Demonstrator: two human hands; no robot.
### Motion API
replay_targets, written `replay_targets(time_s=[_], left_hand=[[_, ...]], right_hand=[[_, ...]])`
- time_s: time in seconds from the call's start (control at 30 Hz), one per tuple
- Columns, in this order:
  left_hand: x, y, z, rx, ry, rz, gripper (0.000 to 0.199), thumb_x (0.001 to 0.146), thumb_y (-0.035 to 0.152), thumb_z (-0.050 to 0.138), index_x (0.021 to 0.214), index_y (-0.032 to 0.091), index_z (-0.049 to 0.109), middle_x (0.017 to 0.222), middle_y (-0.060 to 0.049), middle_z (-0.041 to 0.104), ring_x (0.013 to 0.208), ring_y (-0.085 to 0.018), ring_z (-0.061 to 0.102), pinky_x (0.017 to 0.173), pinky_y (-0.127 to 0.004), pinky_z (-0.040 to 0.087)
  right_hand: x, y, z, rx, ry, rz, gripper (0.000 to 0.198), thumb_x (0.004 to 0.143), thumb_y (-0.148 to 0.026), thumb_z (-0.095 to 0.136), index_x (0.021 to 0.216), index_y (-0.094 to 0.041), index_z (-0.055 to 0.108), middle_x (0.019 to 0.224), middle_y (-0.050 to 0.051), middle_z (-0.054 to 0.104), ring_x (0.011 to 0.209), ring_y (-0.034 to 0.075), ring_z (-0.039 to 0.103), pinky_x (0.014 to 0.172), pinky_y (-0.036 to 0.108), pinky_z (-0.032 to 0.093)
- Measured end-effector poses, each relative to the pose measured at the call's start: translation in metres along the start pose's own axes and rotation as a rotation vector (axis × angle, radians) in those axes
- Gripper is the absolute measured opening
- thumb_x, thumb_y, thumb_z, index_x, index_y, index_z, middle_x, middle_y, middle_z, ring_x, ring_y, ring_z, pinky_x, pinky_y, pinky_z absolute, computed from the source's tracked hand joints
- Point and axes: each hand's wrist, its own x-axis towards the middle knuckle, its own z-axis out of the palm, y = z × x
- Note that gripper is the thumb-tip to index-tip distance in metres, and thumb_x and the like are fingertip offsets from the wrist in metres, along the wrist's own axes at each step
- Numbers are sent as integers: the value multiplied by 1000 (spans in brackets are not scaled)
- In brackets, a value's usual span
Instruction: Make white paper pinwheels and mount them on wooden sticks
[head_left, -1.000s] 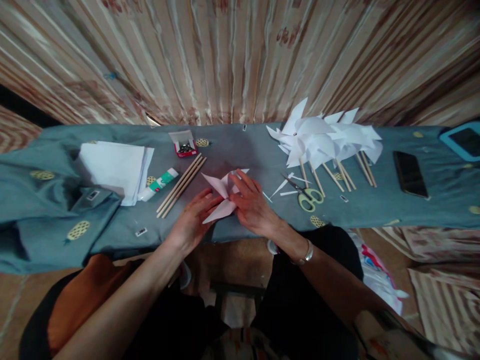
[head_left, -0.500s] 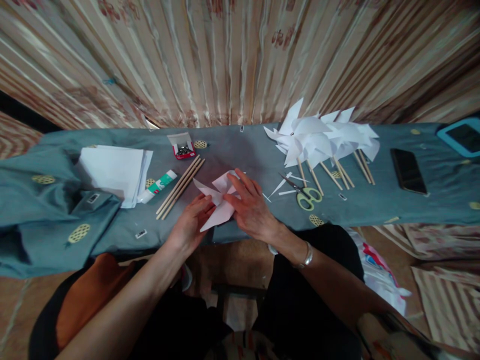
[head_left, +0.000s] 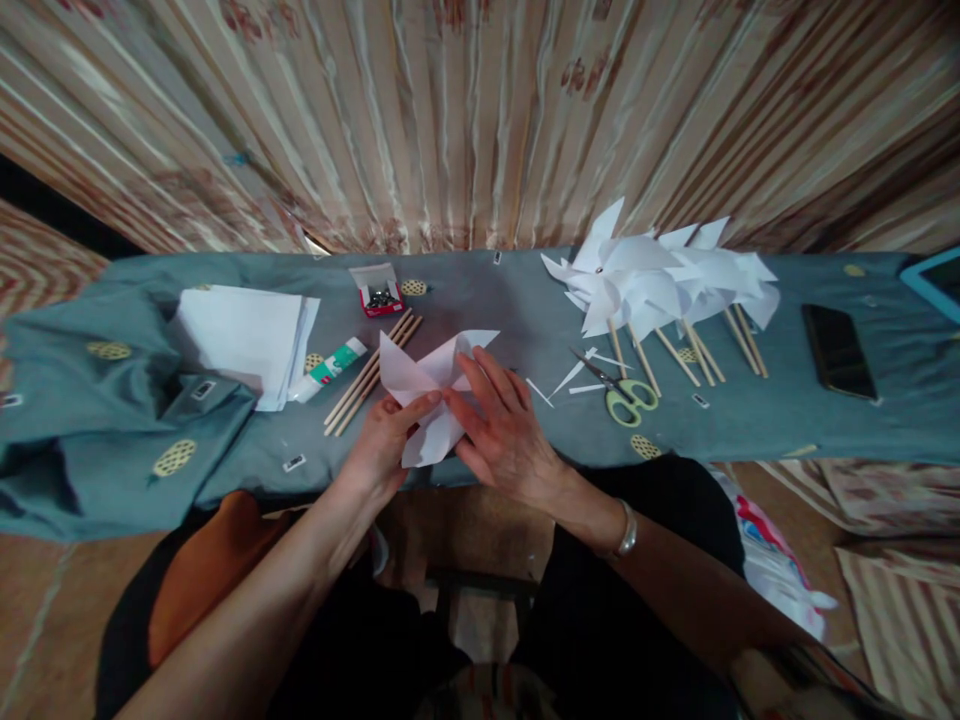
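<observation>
- Head view, what has changed: the cut paper square has come up off the blue-grey table cloth at its far edge. A second ago it lay nearly flat under both hands; now its upper flaps stand up and spread toward the middle of the frame, one tip crossing the loose wooden sticks. As I judge it, the flaps are being gathered toward the centre, so the folding is under way rather than done.
- Head view, left hand: it sits at centre frame, low, palm down, fingers curled, with thumb and forefinger pinched on the paper's middle. It has hold of the sheet.
- Head view, right hand: just beside the left and touching the same sheet, fingers long and mostly straight, pressing on the paper's right half; a bracelet shows on the wrist. It is fairly open, pressing more than clasping.
- Head view, surroundings: a glue tube and a paper stack lie left of centre, a small red box above, green-handled scissors and finished pinwheels to the right, and a dark phone far right.
</observation>
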Motion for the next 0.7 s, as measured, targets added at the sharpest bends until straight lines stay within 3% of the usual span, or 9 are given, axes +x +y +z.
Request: replay_targets(time_s=[0.2, 0.43, 0.7], left_hand=[[3, -2, 3, 24, -22, 37, 24, 56, 16, 85, 76, 11, 73, 69, -5, 75, 54, -14, 64, 54, -22, 50], [4, 5, 10, 1, -37, 55, 23, 59, 14, 82, 79, 11, 72, 65, -3, 73, 51, -14, 63, 51, -21, 50], [7, 7, 17, 28, -97, 7, 18, 66, 15, 77, 82, 10, 70, 62, -3, 71, 47, -14, 62, 45, -21, 49]], right_hand=[[-3, 0, -3, -83, 27, -12, 47, 86, -24, 56, 131, -13, 52, 156, 20, 37, 152, 33, 18, 116, 52, 29], [-3, -2, -12, -173, 104, -1, 45, 89, -24, 55, 133, -16, 52, 154, 19, 41, 150, 32, 24, 114, 48, 31], [-5, 1, -13, -236, 187, -23, 50, 90, -28, 56, 137, -13, 49, 150, 19, 45, 150, 31, 22, 112, 46, 34]])
